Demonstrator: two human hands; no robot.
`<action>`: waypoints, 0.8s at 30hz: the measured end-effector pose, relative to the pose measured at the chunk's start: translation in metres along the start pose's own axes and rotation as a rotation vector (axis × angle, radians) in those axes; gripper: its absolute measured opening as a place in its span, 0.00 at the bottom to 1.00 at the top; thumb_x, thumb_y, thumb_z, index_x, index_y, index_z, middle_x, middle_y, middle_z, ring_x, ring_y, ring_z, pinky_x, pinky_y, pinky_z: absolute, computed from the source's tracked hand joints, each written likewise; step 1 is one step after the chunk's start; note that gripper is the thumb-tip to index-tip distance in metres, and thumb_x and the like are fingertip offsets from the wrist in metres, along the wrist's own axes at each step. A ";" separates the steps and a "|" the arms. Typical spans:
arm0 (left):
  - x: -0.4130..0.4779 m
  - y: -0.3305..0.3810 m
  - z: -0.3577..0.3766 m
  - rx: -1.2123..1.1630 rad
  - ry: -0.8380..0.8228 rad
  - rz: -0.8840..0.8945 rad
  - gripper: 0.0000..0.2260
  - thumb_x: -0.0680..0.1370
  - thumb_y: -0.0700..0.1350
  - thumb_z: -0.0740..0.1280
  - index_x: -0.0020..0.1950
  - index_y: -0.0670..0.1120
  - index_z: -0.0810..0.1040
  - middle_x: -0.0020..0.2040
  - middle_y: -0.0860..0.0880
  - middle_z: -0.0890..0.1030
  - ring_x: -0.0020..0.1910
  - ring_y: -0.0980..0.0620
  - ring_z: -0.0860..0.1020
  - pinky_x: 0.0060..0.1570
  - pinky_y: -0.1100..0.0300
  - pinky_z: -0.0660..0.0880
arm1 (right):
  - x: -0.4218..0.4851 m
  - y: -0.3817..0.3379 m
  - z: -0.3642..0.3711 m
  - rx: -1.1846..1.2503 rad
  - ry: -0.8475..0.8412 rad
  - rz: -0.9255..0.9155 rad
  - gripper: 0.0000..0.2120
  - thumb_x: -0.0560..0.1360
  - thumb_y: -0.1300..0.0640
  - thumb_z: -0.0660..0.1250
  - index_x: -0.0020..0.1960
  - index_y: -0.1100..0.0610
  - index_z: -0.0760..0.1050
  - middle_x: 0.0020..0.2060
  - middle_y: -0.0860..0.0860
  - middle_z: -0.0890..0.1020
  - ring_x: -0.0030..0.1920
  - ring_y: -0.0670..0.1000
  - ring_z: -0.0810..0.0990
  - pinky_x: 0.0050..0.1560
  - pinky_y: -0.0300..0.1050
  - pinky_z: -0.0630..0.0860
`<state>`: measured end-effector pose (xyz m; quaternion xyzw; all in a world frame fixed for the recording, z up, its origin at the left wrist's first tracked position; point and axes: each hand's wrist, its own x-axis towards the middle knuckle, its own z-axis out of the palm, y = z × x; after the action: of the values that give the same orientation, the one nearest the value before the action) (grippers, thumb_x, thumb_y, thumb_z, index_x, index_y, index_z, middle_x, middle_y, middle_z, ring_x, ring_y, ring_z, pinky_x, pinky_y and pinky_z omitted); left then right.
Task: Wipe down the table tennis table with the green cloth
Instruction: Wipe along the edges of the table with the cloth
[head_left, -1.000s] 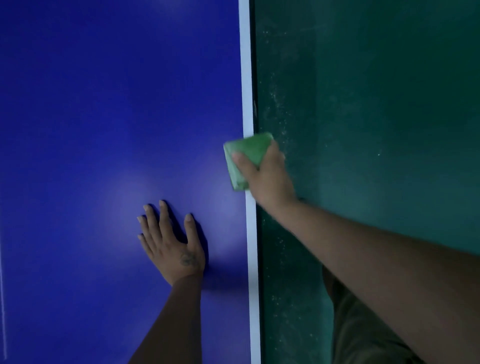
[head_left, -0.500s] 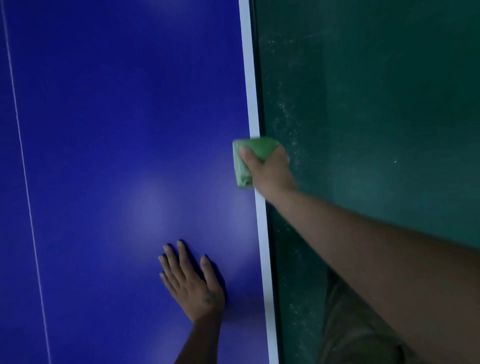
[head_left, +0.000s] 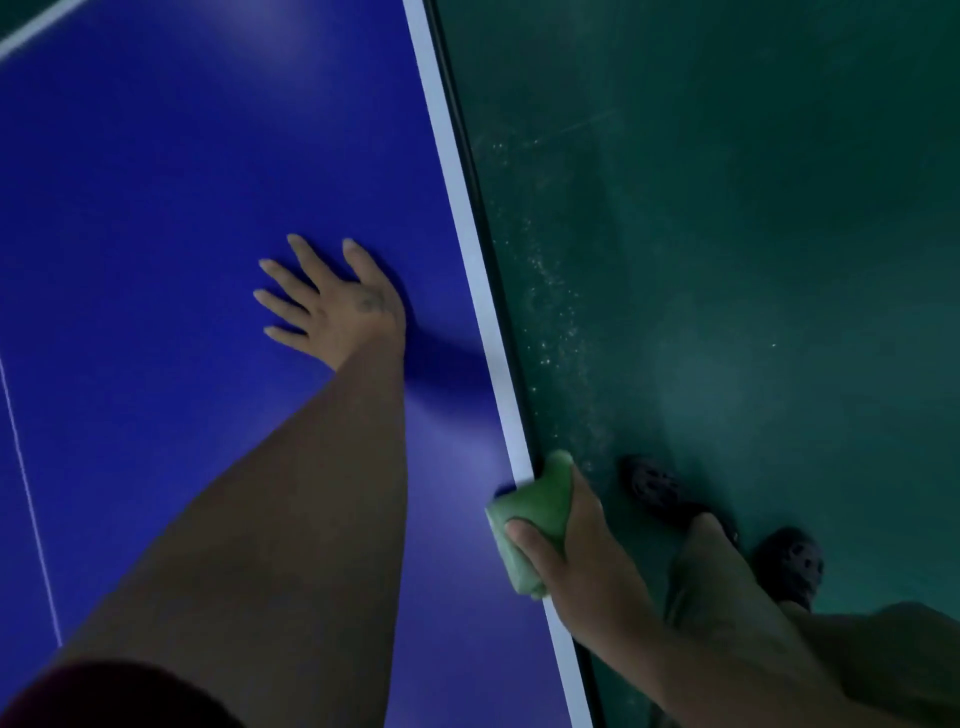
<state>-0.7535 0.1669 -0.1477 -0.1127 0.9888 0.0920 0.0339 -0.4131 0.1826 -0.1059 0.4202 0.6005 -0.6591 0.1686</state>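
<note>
Green cloth (head_left: 535, 525) sits folded on the white edge line (head_left: 467, 249) of the table tennis table (head_left: 156, 208), gripped by our right hand (head_left: 582, 551), thumb curled over it; half a second ago it lay beyond our left hand (head_left: 337, 301), now well behind that wrist; the left stays flat, fingers spread.

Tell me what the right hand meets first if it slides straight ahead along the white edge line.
Likely nothing: the white edge line ahead of the right hand and green cloth looks bare in view. The left hand rests off to the side.
</note>
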 end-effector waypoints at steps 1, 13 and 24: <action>0.012 0.010 0.001 0.001 0.005 -0.004 0.33 0.85 0.70 0.46 0.89 0.60 0.47 0.90 0.51 0.45 0.88 0.42 0.43 0.84 0.34 0.41 | 0.004 -0.005 0.005 0.045 0.030 0.021 0.30 0.72 0.24 0.64 0.70 0.16 0.54 0.64 0.35 0.76 0.58 0.37 0.81 0.54 0.41 0.79; 0.021 0.020 -0.001 0.028 0.013 -0.007 0.32 0.86 0.69 0.46 0.89 0.61 0.49 0.90 0.51 0.47 0.89 0.44 0.44 0.85 0.38 0.41 | 0.166 -0.179 -0.016 0.043 0.149 0.023 0.42 0.79 0.30 0.68 0.80 0.57 0.63 0.71 0.58 0.76 0.68 0.61 0.80 0.70 0.62 0.77; 0.023 0.022 -0.001 0.016 0.049 -0.012 0.33 0.85 0.69 0.49 0.89 0.61 0.52 0.90 0.52 0.50 0.89 0.46 0.46 0.86 0.40 0.42 | 0.196 -0.218 -0.040 0.061 0.099 -0.087 0.38 0.79 0.34 0.71 0.80 0.52 0.64 0.67 0.54 0.78 0.64 0.58 0.81 0.66 0.63 0.80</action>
<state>-0.7811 0.1831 -0.1449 -0.1208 0.9893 0.0809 0.0111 -0.6731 0.3236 -0.1101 0.4308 0.6054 -0.6623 0.0968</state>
